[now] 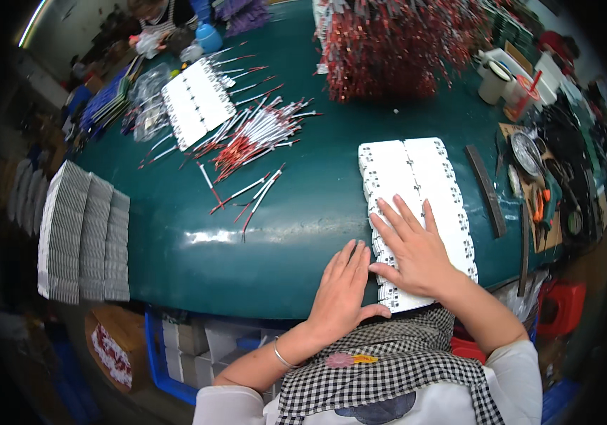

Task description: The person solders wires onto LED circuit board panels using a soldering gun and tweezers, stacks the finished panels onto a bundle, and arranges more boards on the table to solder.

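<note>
A stack of white circuit-board panels [427, 166] with scalloped edges lies in front of me, right of the middle. My right hand [416, 251] rests palm down on the top panel, its fingers spread. Beside the stack's left edge is my left hand [342, 287], held flat with its fingers straight and nothing in it. Its thumb reaches the near left corner of the stack; whether it touches is hard to tell. Farther off to the left lies a pile of short red and white wires [261, 134], next to another white panel [197, 103] with wires along its edges.
A tall stack of white panels [84, 237] stands at the table's left end. Red metallic bundles [402, 49] sit at the back. On the right are a dark bar [486, 191], a tool board [551, 230], a roll of solder-like wire [526, 154] and cups [494, 81].
</note>
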### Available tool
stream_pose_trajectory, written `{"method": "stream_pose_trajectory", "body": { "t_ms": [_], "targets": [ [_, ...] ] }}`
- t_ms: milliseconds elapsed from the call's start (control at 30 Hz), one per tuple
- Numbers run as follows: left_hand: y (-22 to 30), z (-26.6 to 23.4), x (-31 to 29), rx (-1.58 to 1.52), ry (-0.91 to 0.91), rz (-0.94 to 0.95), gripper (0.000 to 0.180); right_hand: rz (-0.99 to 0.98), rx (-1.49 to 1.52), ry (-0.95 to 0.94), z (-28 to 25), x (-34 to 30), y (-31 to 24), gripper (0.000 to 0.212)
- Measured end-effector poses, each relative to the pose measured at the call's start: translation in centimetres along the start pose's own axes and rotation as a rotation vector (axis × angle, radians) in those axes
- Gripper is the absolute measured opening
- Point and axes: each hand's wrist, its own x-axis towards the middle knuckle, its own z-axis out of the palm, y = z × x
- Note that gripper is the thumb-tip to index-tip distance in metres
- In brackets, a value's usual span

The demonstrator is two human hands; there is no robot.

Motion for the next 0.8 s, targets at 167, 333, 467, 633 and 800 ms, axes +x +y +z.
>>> {"method": "stream_pose_trajectory", "body": {
  "t_ms": [167, 333, 467, 633, 800],
  "targets": [
    [-0.3, 0.7, 0.5, -0.03, -0.066, 0.05, 0.106, 0.013, 0.028, 0.074, 1.3, -0.4, 0.6, 0.08],
    [-0.4, 0.5, 0.7, -0.065, -0.123, 0.033, 0.108, 0.096, 0.039, 0.092, 1.4, -0.8, -0.4, 0.077],
    [-0.4, 0.2, 0.9, -0.066, -0.157, 0.022, 0.112, 0.045, 0.086, 0.083, 1.0, -0.5, -0.7, 0.076],
    [-0.4, 0.2, 0.8, -0.078, -0.156, 0.024, 0.117, 0.017, 0.054, 0.056, 0.6, -0.4, -0.7, 0.074],
    [-0.5, 0.5, 0.8, -0.074, -0.137, 0.005, 0.119, -0.009, 0.098, 0.061, 0.8, -0.2, -0.7, 0.074]
  ]
}}
